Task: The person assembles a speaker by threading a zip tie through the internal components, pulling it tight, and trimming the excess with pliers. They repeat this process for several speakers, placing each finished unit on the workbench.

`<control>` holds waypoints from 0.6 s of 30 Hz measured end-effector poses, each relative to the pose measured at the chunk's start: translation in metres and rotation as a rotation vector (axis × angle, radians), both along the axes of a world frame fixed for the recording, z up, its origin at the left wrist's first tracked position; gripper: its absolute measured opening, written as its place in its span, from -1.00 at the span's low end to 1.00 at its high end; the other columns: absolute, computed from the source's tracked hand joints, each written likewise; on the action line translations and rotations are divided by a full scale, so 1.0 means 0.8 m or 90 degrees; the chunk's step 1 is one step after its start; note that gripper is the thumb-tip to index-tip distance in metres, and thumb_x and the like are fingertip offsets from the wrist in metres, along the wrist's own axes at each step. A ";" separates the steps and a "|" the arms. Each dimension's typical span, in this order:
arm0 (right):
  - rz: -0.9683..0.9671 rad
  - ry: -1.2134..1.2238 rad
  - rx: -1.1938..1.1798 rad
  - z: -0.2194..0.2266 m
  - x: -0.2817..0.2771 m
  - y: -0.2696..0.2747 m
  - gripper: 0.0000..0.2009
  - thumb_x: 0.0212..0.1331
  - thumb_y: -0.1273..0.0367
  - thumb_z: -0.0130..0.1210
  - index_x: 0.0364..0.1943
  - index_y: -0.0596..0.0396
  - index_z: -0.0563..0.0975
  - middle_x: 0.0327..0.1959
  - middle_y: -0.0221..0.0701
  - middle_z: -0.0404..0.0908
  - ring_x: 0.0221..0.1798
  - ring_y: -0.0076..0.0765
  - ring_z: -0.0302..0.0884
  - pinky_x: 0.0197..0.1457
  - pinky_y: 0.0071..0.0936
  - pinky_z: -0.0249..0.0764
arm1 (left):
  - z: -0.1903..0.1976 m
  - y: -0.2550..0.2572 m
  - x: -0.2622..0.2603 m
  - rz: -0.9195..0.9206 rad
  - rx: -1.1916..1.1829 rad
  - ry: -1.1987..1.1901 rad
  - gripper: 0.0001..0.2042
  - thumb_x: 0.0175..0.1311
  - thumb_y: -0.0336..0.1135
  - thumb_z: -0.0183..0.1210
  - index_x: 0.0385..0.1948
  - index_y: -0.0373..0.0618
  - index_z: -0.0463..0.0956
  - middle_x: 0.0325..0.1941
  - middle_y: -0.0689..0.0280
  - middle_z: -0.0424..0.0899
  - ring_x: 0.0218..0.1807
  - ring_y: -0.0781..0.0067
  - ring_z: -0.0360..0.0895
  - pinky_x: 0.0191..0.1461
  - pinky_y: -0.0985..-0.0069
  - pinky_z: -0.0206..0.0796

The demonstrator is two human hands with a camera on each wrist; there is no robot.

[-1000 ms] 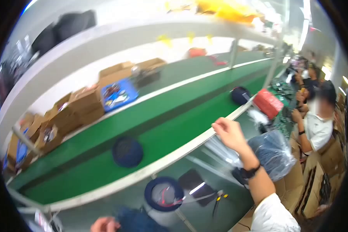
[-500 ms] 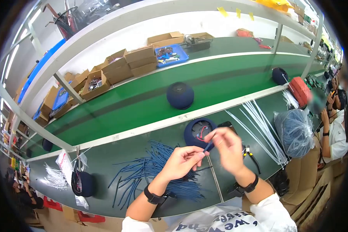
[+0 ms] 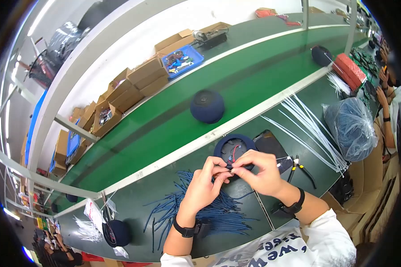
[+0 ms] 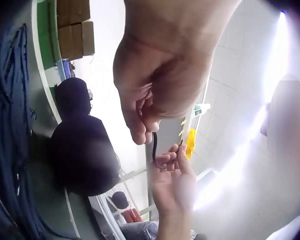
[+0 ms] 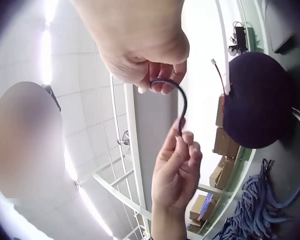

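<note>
both hands have just come together: a second ago the right one was stretched far out to the side, and now it is just beside the left, at the near rim of the open round housing [image 3: 218, 150]. the left hand [image 3: 202, 187] pinches a short dark cord [image 5: 184, 102] between thumb and fingers, and the right hand [image 3: 265, 175] pinches it too, so the cord bends in an arc between them. what this seems to mean is that the small piece is now under two-handed control, its shape set by both grips. whether it touches the housing i can't tell.

inside the housing lies a red wire [image 3: 235, 153]. on its near side spreads a heap of blue cords [image 3: 218, 218]; to its right are yellow-and-black cutters [image 3: 303, 168] and, farther right, long white strips [image 3: 305, 129]. beyond it, a navy ball [image 3: 208, 111] sits on the green belt [image 3: 165, 138].
</note>
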State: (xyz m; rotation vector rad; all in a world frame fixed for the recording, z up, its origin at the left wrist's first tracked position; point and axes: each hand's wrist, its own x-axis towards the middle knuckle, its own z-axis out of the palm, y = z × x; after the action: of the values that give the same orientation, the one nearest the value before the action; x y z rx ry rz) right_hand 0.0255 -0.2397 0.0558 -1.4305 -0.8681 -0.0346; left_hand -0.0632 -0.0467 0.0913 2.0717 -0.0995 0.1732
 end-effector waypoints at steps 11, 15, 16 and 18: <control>0.038 -0.059 -0.057 -0.008 -0.004 0.009 -0.82 0.24 0.58 0.34 -0.09 0.17 0.76 -0.13 -0.23 0.82 -0.16 -0.09 0.81 0.01 -0.29 0.71 | -0.008 0.022 0.004 -0.015 -0.068 0.074 -0.64 0.35 -0.48 0.42 0.04 -0.19 0.41 -0.12 0.04 0.86 -0.10 0.17 0.86 -0.05 0.38 0.62; -0.069 -0.078 -0.055 -0.005 0.019 -0.003 -0.82 0.23 0.59 0.32 -0.10 0.21 0.75 -0.17 -0.20 0.82 -0.15 -0.17 0.82 -0.02 -0.36 0.71 | -0.033 0.038 0.038 -0.045 0.163 -0.137 -0.32 0.03 -0.23 0.67 0.20 -0.12 0.50 0.38 -0.08 0.61 0.38 0.02 0.61 0.34 0.17 0.49; -0.086 -0.038 -0.048 -0.003 0.024 -0.007 -0.83 0.22 0.58 0.32 -0.11 0.22 0.75 -0.19 -0.20 0.82 -0.15 -0.19 0.82 -0.02 -0.37 0.70 | -0.051 0.043 0.046 -0.052 0.196 -0.104 -0.25 -0.05 -0.19 0.70 0.23 -0.09 0.51 0.46 -0.09 0.53 0.46 0.01 0.53 0.43 0.12 0.42; -0.104 0.012 -0.052 0.002 0.031 -0.014 -0.83 0.21 0.56 0.33 -0.12 0.22 0.76 -0.20 -0.20 0.82 -0.14 -0.23 0.82 -0.01 -0.40 0.69 | -0.062 0.041 0.053 -0.056 0.161 -0.043 -0.10 -0.24 -0.13 0.77 0.29 -0.03 0.52 0.61 -0.13 0.33 0.57 -0.11 0.38 0.60 0.04 0.26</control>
State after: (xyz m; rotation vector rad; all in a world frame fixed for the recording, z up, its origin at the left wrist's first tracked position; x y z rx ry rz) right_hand 0.0507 -0.2509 0.0572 -1.5742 -0.7427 -0.1109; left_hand -0.0206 -0.0138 0.0416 2.3089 -0.2657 0.1837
